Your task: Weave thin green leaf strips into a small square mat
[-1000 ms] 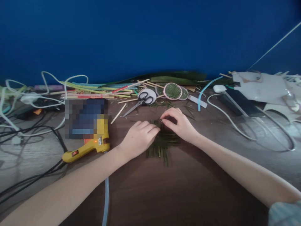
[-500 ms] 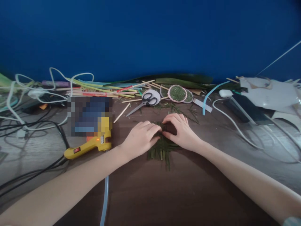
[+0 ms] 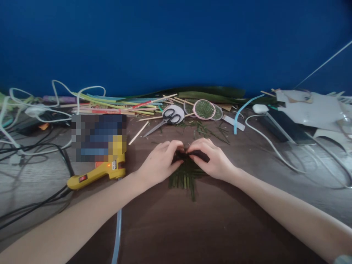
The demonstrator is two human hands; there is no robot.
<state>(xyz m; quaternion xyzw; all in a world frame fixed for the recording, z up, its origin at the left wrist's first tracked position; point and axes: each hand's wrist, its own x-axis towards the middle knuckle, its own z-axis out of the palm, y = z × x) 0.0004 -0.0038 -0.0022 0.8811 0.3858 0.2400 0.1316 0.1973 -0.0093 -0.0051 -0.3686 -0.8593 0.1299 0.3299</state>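
Note:
Dark green leaf strips (image 3: pixel 185 181), crossed over one another like a loose weave, lie on the brown table in front of me. My left hand (image 3: pixel 162 161) curves over their left side, thumb and fingers pinched near the upper edge. From the right, my right hand (image 3: pixel 211 157) meets it, its thumb and fingertips also closed on the strips. The fingertips of both hands almost touch. Shadow under the palms hides the exact point of the grip. Short green leaf scraps (image 3: pixel 205 130) are scattered just beyond the hands.
A yellow hot glue gun (image 3: pixel 96 174) with a lit light lies left, near black cables. Scissors (image 3: pixel 166 121) and a round pink-rimmed piece filled with green bits (image 3: pixel 204 109) sit behind. Thin sticks (image 3: pixel 139 132), a phone (image 3: pixel 288 126) and white cables surround the work spot.
The view has shifted slightly, so the background sits a little further left. My fingertips have drawn closer together over the leaf strips, the right hand's fingers now bent lower.

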